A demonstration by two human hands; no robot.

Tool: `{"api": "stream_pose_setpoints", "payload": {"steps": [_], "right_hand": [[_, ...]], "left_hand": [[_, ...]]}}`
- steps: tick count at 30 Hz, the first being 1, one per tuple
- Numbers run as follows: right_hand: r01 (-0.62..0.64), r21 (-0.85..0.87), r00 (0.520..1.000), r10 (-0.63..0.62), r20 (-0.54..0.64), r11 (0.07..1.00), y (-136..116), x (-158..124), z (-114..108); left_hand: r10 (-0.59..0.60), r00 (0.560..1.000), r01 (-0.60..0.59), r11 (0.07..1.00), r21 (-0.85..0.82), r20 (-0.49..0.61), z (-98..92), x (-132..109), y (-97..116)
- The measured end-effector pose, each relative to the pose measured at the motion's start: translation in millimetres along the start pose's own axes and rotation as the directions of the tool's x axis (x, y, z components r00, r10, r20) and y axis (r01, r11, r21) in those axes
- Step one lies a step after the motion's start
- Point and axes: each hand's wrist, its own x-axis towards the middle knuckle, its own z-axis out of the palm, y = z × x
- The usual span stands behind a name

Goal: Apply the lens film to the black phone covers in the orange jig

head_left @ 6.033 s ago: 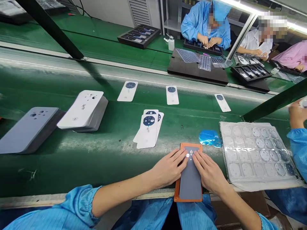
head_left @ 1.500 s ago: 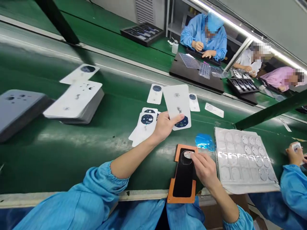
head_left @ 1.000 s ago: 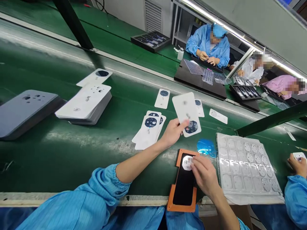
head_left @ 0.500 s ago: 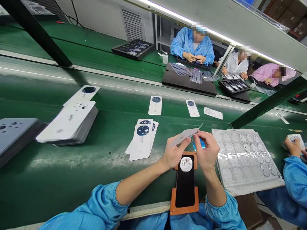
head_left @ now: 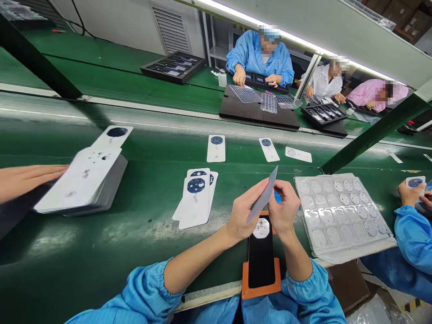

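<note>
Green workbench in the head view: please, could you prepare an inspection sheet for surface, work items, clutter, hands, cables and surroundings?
Surface: green workbench, pale worn-looking patches.
Job's things: thin panel, held tilted; orange fixture bearing black panel with whitish disc; clear tray at right, discs in some pockets; white panel stack at left.
Clutter: blue film, mostly hidden behind the right hand; small dark scrap.
Hands: left hand holds the thin panel; right fingers at its edge, exact grip unclear.
Cables: dark cable, upper left.
Surroundings: co-workers in blue, white and pink opposite; another person's hand near the stack.
</note>
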Motion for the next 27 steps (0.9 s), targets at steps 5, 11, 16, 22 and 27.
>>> {"api": "stream_pose_setpoints", "payload": {"steps": [5, 11, 16, 22, 27], "right_hand": [[0.044, -0.092, 0.999, -0.044, 0.003, 0.995, -1.1, 1.6, 3.8], [-0.289, -0.31, 0.93, 0.342, 0.131, 0.906, 52.9, 20.7, -24.1], [-0.351, -0.542, 0.818, 0.532, 0.219, 0.763, 113.3, 20.3, -61.0], [-0.194, -0.48, 0.905, 0.346, 0.25, 0.856, 81.0, -11.3, -93.4], [0.442, -0.134, 0.756, -0.288, 0.588, 0.887, 40.6, -63.2, -94.5]], "left_hand": [[-0.16, 0.986, 0.159, 0.987, -0.026, -0.044, 8.4, -3.9, -3.3], [-0.607, 0.79, 0.502, 0.721, -0.477, -0.085, -1.5, 7.6, -9.5], [-0.665, 0.743, 0.536, 0.655, -0.532, -0.071, -37.4, 3.7, -4.3], [-0.298, 0.935, 0.249, 0.938, 0.243, 0.191, -55.8, -37.2, 17.2], [0.142, 0.808, -0.478, 0.726, 0.494, 0.572, -36.2, -75.6, 13.8]]}}
